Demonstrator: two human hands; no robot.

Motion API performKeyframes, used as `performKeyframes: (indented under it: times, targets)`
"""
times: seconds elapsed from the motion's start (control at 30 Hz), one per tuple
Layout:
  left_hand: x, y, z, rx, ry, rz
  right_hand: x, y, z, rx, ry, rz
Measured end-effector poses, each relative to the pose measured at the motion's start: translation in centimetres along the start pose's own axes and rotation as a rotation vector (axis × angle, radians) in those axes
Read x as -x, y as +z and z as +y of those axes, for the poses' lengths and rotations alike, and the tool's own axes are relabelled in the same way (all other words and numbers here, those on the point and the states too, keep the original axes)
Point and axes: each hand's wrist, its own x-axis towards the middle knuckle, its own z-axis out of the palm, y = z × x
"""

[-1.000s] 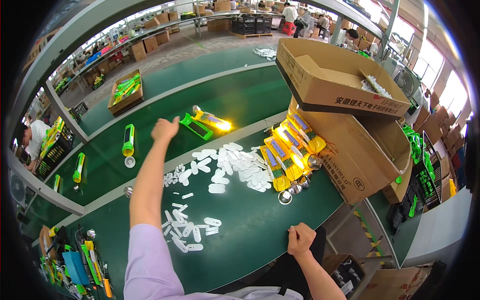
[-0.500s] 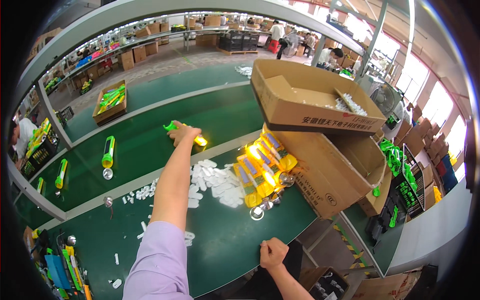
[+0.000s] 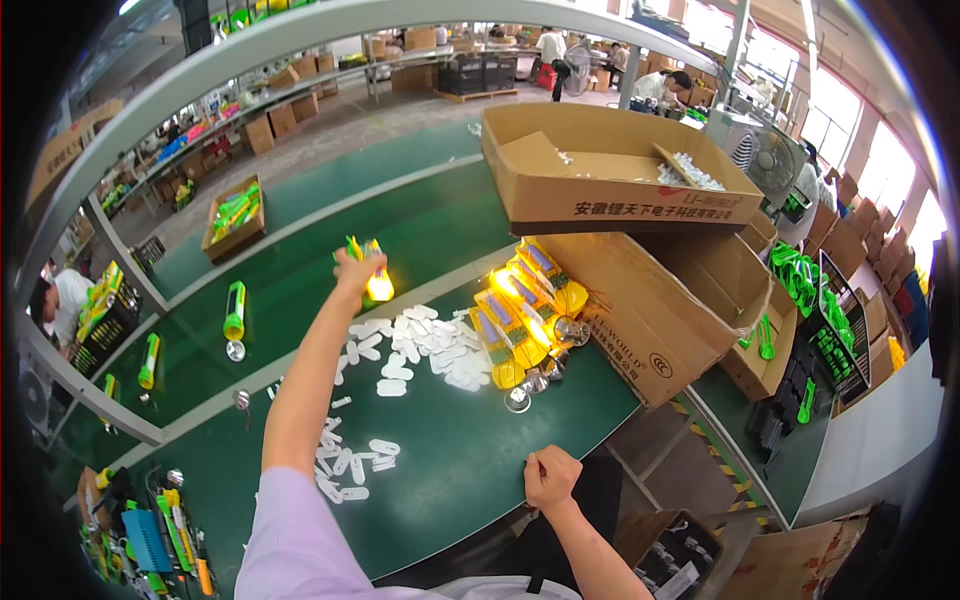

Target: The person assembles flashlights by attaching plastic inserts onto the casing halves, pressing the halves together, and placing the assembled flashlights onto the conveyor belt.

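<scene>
Up at frame centre, the left hand [image 3: 357, 270] grasps a lit green flashlight [image 3: 372, 272], while the right hand [image 3: 551, 477] rests clenched on the green table [image 3: 450, 470] edge lower down.

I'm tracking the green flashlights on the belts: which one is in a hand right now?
The lit flashlight gripped in the left hand, glowing orange. The other two, flashlight and flashlight, lie untouched on the far belt.
</scene>
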Motion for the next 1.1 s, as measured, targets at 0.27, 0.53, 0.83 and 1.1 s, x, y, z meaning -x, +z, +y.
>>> performKeyframes:
  times: [0.27,0.53,0.83,1.1]
  targets:
    - [24.4,-5.1,3.2,0.441,-0.092,-0.514,-1.1,0.3,-2.9,-0.104,0.509,-0.221]
    - [36.8,-5.0,-4.3,0.194,-0.045,-0.364,1.3,4.6,-11.5,-1.620,1.266,-0.454]
    - [39.8,-8.7,-5.4,0.726,-0.384,-0.243,3.0,1.3,-11.9,-1.461,1.350,-0.473]
    - [41.1,-8.4,-6.1,0.661,-0.372,-0.422,3.1,-0.4,-11.7,-1.391,1.298,-0.513]
